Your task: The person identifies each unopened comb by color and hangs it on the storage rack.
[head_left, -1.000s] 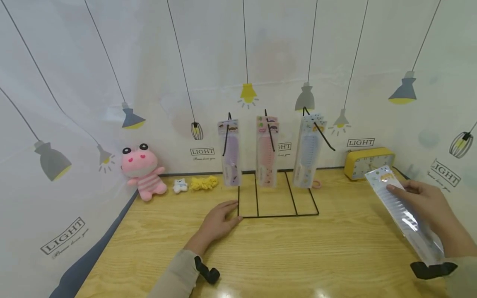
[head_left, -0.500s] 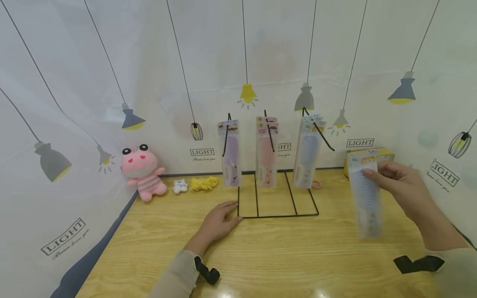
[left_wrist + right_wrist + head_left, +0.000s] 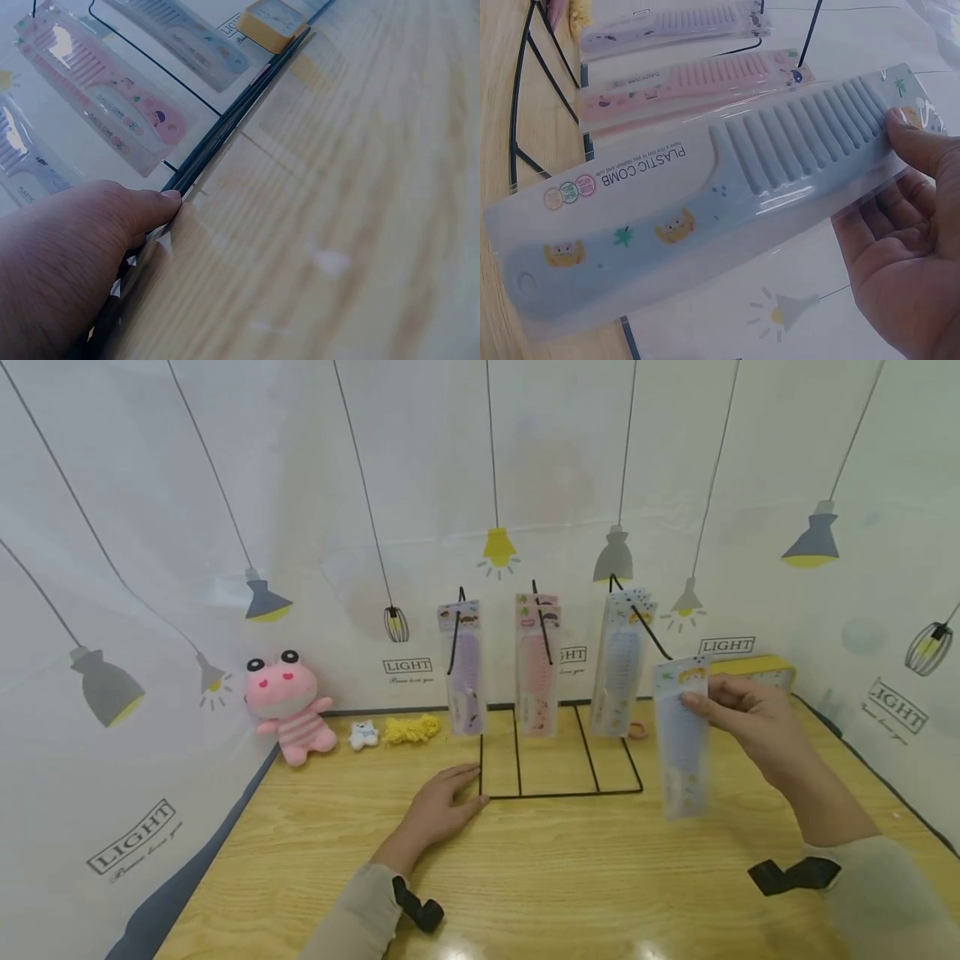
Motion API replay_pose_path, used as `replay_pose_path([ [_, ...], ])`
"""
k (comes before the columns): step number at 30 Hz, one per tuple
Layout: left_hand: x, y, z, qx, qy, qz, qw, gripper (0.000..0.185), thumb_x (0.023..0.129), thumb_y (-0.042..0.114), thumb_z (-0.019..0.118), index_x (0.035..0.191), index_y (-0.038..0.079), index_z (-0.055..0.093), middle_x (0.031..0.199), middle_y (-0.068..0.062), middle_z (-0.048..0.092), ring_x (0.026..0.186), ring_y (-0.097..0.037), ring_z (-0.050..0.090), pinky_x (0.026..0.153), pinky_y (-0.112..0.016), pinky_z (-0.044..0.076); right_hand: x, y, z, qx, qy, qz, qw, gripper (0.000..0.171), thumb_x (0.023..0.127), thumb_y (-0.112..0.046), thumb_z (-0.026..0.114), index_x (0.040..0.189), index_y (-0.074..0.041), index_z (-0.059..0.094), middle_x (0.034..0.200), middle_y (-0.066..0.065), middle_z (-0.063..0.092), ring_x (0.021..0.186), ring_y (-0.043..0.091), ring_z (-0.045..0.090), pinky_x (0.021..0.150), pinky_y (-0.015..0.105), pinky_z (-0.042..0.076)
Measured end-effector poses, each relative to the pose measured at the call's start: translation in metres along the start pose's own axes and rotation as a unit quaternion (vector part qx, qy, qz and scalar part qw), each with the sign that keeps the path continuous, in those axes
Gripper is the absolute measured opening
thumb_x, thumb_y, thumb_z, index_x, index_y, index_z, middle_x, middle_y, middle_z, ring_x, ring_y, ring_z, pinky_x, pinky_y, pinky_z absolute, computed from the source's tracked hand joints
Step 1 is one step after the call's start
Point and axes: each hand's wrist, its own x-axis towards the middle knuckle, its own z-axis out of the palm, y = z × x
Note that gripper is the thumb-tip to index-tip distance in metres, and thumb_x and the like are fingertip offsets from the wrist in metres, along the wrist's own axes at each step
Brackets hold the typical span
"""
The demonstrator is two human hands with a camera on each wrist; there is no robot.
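Sleeves: both forearms wore beige, close-fitting cuffs.
Wrist straps: a black band sat at each wrist, probably camera mounts.
Hands: bare.

1. My right hand point(image 3: 738, 714) holds the packaged blue comb point(image 3: 681, 735) upright in open air, just right of the wire rack point(image 3: 558, 760).
2. The rack's rightmost hook point(image 3: 647, 627) slants toward my comb; a blue comb pack point(image 3: 621, 672) already hangs there.
3. Pink point(image 3: 537, 664) and purple point(image 3: 465, 664) packs fill the other hooks, with narrow gaps between.
4. My left hand point(image 3: 442, 810) rests against the rack's base at its left corner.
5. A yellow clock point(image 3: 750, 670) stands behind my right hand.
6. Bare tabletop point(image 3: 600, 877) lies open in front of the rack.
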Motion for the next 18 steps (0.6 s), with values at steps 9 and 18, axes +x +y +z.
replay_pose_path([
  [9, 0.001, 0.0, 0.001, 0.005, 0.003, -0.002, 1.0, 0.061, 0.099, 0.049, 0.06, 0.15, 0.017, 0.05, 0.155, 0.001, 0.044, 0.145, -0.026, 0.037, 0.118, -0.05, 0.031, 0.007, 0.003, 0.004, 0.021, -0.002, 0.002, 1.0, 0.022, 0.101, -0.012, 0.063, 0.109, 0.007, 0.067, 0.098, 0.001, 0.072, 0.091, 0.013, 0.066, 0.083, 0.018, 0.055],
  [18, 0.0, 0.0, 0.001, 0.006, 0.003, -0.002, 1.0, 0.06, 0.1, 0.048, 0.06, 0.15, 0.016, 0.051, 0.155, 0.002, 0.044, 0.144, -0.026, 0.038, 0.118, -0.05, 0.032, 0.011, 0.01, 0.008, 0.022, 0.007, 0.008, 1.0, 0.023, 0.101, -0.013, 0.063, 0.108, 0.009, 0.066, 0.097, 0.001, 0.073, 0.09, 0.014, 0.066, 0.082, 0.021, 0.056],
])
